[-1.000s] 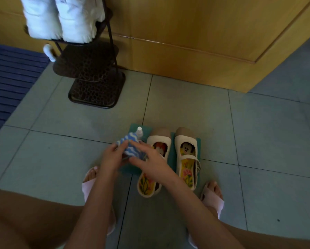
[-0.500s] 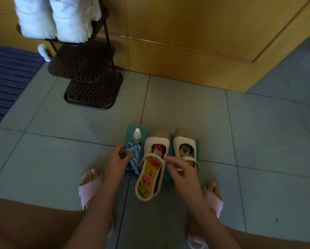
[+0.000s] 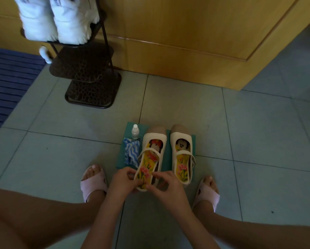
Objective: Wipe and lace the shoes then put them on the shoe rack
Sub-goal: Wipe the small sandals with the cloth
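Crouched low, both hands, left hand (image 3: 122, 183) and right hand (image 3: 166, 186), curl their fingers round the heel of the left shoe (image 3: 150, 159) on a green mat (image 3: 193, 144), beside its mate (image 3: 182, 155).

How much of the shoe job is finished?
Done, it seems: the white sneakers sit on the top shelf of the dark metal shoe rack. In hand: the left hand and right hand grip the heel of one cream strap shoe. Left: it and the matching cream shoe on the green mat need racking.
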A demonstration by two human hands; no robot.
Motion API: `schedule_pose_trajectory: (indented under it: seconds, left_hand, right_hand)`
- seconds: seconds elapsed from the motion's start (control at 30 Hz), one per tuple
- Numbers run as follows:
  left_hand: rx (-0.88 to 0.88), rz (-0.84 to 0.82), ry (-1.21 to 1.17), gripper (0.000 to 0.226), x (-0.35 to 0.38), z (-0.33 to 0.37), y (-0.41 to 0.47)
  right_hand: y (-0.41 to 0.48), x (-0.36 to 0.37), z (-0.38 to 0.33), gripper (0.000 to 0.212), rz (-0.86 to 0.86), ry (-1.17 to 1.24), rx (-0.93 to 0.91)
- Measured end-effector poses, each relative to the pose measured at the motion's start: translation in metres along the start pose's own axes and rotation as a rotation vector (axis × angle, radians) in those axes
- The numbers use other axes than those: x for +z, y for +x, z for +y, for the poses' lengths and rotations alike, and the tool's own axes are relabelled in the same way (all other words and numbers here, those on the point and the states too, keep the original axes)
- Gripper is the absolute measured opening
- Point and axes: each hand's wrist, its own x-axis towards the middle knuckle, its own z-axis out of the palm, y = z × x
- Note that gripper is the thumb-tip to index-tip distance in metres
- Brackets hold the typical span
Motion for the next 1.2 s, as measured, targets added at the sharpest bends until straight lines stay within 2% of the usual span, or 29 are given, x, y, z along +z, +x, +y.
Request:
schedule_pose_trajectory:
  seconds: [0.1, 0.3, 0.43, 0.6, 0.7, 0.83, 0.97, 1.1, 1.2]
  left_hand:
    - [0.036, -0.005, -0.047, 0.026, 0.001, 0.0, 0.001]
    - [0.037, -0.019, -0.156, 0.025, 0.002, -0.002, 0.007]
    - [0.059, -0.016, -0.228, 0.016, 0.008, -0.001, 0.005]
    - [0.134, 0.051, -0.104, 0.016, 0.01, -0.005, 0.012]
    - [0.168, 0.092, -0.012, 0.015, 0.009, -0.004, 0.014]
    - [0.161, 0.079, -0.053, 0.015, 0.014, -0.003, 0.013]
    - [0.139, 0.071, -0.013, 0.021, 0.023, -0.006, 0.013]
    - [0.085, 0.136, -0.032, 0.032, 0.023, -0.01, 0.016]
    - [0.025, 0.124, -0.087, 0.025, 0.019, -0.014, 0.021]
  right_hand:
    - [-0.004, 0.004, -0.002, 0.045, -0.09, -0.083, -0.039]
    - [-0.001, 0.008, 0.002, 0.025, 0.003, -0.071, -0.08]
    - [0.002, 0.01, 0.015, 0.023, 0.024, -0.088, -0.101]
    - [-0.001, 0.012, 0.026, 0.026, 0.068, -0.174, -0.219]
    - [-0.003, 0.01, 0.027, 0.022, 0.129, -0.31, -0.375]
    - [-0.003, 0.001, 0.027, 0.016, 0.204, -0.441, -0.509]
    - [-0.002, -0.003, 0.023, 0.018, 0.217, -0.437, -0.515]
    - [-0.004, -0.001, 0.025, 0.023, 0.19, -0.44, -0.502]
    - [-0.002, -0.004, 0.027, 0.021, 0.187, -0.441, -0.515]
